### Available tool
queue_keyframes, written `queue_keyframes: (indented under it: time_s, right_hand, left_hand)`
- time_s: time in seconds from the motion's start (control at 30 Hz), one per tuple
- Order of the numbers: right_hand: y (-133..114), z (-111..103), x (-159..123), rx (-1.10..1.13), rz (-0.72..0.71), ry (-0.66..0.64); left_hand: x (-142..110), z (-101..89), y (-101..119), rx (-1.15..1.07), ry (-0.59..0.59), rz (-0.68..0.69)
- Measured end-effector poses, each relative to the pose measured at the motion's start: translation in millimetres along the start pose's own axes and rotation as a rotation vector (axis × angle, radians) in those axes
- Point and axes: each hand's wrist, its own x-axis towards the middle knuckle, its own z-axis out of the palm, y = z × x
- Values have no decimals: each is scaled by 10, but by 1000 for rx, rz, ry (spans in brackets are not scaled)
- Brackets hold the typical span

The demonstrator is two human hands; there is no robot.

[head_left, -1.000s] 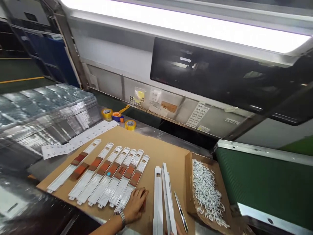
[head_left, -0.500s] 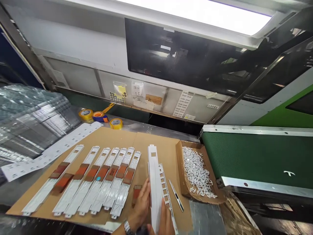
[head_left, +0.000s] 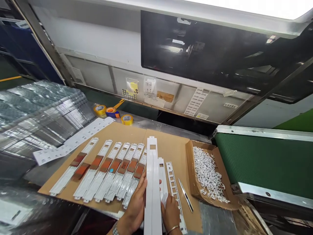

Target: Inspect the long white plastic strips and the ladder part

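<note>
My left hand [head_left: 135,205] is wrapped round a long white plastic strip [head_left: 153,176], which stands tilted up with a square opening near its top. Some of its fingertips show past the strip's right edge. Just to the right, my right hand [head_left: 171,212] has its fingers closed on a second white plastic strip [head_left: 162,181], partly hidden behind the first. Beside it a ladder-like white strip [head_left: 173,182] lies on the cardboard sheet [head_left: 137,132]. A knife-like tool with a slim blade [head_left: 185,194] rests farther right.
Several white strips with reddish-brown pieces [head_left: 105,164] lie in a row at left. A cardboard box [head_left: 189,160] holds small white hooked parts. Tape rolls [head_left: 127,119] stand behind. A green conveyor belt [head_left: 259,160] runs at right; plastic-wrapped stacks [head_left: 46,111] stand at far left.
The view has turned left. A second white strip now shows apart from the first, and my right hand grips it. The ladder-like strip is farther from the held strip.
</note>
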Motion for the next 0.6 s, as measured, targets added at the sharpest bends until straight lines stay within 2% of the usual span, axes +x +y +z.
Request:
queue_keyframes:
  time_s: [0.13,0.3,0.6]
  right_hand:
    - [-85,146,39,-106,46,3]
    - [-65,260,84,-118,89,9]
    - [-30,132,100,160,204,-22]
  left_hand:
    - [-71,11,104,-17,-10,-10]
    - [-92,12,183,3,13,-67]
    - [-29,-12,239,-78,-34,-127]
